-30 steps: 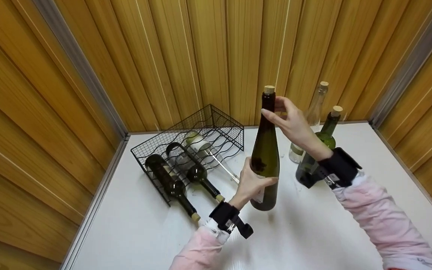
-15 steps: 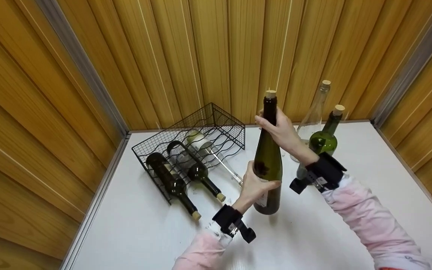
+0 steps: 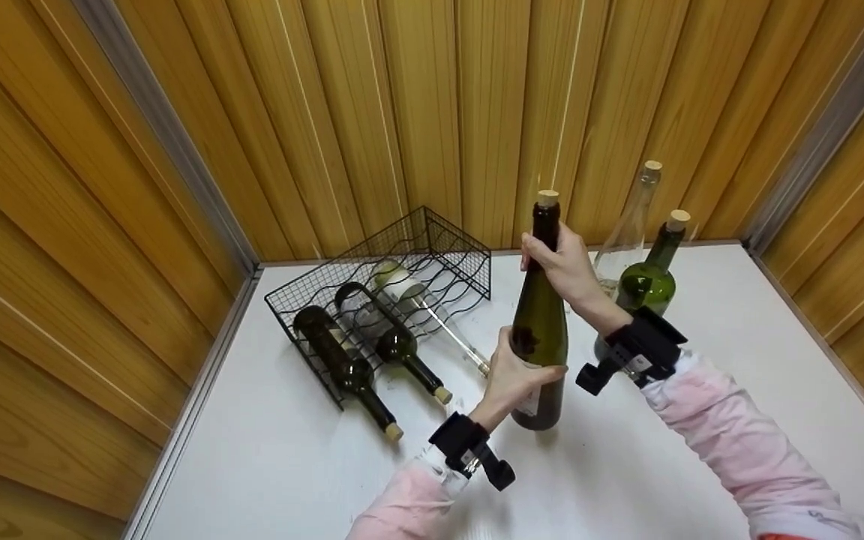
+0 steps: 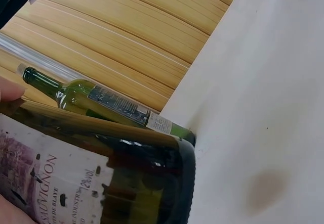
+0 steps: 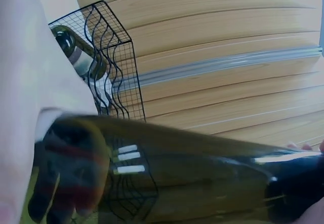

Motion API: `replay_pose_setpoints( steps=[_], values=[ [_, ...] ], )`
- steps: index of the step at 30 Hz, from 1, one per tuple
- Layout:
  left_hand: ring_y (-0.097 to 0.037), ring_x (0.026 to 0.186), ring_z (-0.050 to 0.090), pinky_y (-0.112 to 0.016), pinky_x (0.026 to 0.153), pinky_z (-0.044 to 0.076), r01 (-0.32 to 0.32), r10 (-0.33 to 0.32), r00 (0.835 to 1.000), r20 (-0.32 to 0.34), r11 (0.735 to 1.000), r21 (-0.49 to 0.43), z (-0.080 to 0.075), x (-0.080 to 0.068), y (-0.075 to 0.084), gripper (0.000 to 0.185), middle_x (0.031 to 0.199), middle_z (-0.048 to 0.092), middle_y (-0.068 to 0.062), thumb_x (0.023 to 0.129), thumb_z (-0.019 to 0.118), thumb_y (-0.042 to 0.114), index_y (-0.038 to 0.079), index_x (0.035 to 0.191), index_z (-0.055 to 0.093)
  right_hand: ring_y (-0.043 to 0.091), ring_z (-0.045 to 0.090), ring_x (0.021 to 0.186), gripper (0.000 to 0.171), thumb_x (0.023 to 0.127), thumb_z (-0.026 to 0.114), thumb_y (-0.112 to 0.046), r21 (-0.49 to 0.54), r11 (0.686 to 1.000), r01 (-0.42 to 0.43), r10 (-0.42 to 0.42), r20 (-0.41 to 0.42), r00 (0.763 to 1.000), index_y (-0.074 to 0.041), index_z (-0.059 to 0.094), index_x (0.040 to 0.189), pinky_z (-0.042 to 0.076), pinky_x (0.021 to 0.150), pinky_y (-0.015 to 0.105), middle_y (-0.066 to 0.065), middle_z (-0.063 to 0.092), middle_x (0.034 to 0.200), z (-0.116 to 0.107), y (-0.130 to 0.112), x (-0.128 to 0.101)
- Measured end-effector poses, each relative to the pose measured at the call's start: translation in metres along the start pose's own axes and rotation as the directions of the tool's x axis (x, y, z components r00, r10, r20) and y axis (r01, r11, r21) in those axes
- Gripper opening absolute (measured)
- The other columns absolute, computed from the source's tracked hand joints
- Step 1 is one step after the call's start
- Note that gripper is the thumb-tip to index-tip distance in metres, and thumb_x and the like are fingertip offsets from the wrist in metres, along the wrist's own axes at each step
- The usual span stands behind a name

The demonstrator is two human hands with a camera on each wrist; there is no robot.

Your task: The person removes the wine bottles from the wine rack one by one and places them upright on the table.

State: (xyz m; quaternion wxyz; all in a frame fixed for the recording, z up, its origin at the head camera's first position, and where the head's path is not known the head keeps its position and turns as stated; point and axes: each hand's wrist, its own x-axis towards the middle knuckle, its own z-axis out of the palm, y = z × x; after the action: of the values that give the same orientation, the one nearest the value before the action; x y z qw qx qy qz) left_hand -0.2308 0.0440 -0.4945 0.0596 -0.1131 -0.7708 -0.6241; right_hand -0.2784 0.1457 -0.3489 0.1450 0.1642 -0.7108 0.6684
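Observation:
A tall dark green wine bottle [image 3: 539, 319] with a cork stopper stands nearly upright between both hands, its base close over the white table [image 3: 267, 472]. My left hand [image 3: 516, 379] grips the lower body, thumb across the front. Higher up, my right hand [image 3: 573, 271] wraps round the neck below the cork. In the left wrist view the bottle's white label [image 4: 61, 178] shows the word SAUVIGNON, with bits of the left fingers [image 4: 10, 88] at the edge. The right wrist view has the bottle's glass [image 5: 202, 168] across its lower part, reflecting the rack.
A black wire rack [image 3: 426, 232] at the back left holds two dark bottles [image 3: 327, 349] [image 3: 396, 343] and a clear bottle [image 3: 432, 315], necks pointing forward. Right of the hands stand a corked green bottle [image 3: 649, 281] and a corked clear bottle [image 3: 631, 217]. Wooden panels [image 3: 372, 112] enclose the table.
The right hand has come down the bottle, from fingers spread loosely beside the neck to a grip round it. The bottle and left hand have shifted slightly right and down.

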Motion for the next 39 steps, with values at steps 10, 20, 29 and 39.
replay_pose_setpoints(
  steps=[10,20,29,39],
  values=[
    [-0.01,0.091,0.053,-0.029,0.077,0.042,0.027,-0.03,0.997,0.077,0.999,0.042,-0.003,0.004,0.0,0.083,0.102,0.054,0.003,0.055,0.084,0.036,0.015,0.121,0.039,0.019,0.052,0.049,0.011,0.088,0.051,0.001,0.005,0.998,0.063,-0.063,-0.079,0.995,0.003,0.05,0.078,0.041,0.053,0.027,0.029,0.05,0.059,0.004,-0.019,-0.008],
    [-0.024,0.11,0.044,-0.036,0.091,0.034,-0.052,0.049,0.997,0.053,0.997,0.061,-0.025,0.01,-0.001,0.088,0.119,0.047,-0.013,0.061,0.083,0.029,0.001,0.128,0.033,0.022,0.054,0.053,0.006,0.087,0.054,0.0,-0.087,0.991,0.106,-0.115,-0.114,0.987,0.002,0.051,0.082,0.043,0.055,0.027,0.022,0.054,0.063,0.0,-0.019,0.007],
    [-0.024,0.101,0.044,-0.04,0.081,0.042,-0.066,0.062,0.997,0.044,0.994,0.082,-0.037,-0.002,-0.017,0.078,0.108,0.047,-0.006,0.064,0.082,0.02,-0.002,0.123,0.035,0.013,0.053,0.056,0.014,0.088,0.054,-0.004,-0.086,0.992,0.092,-0.111,-0.252,0.961,0.009,0.049,0.091,0.044,0.056,0.028,0.005,0.053,0.067,-0.031,0.017,0.027],
    [-0.02,0.099,0.044,-0.029,0.081,0.039,-0.064,0.062,0.997,0.045,0.996,0.06,-0.043,-0.005,-0.023,0.068,0.106,0.048,-0.006,0.065,0.08,0.015,0.001,0.117,0.038,0.021,0.052,0.074,0.029,0.09,0.055,-0.018,-0.148,0.989,-0.002,-0.041,-0.289,0.956,0.005,0.048,0.107,0.044,0.065,0.033,0.008,0.051,0.084,-0.041,0.043,0.038]
  ],
)
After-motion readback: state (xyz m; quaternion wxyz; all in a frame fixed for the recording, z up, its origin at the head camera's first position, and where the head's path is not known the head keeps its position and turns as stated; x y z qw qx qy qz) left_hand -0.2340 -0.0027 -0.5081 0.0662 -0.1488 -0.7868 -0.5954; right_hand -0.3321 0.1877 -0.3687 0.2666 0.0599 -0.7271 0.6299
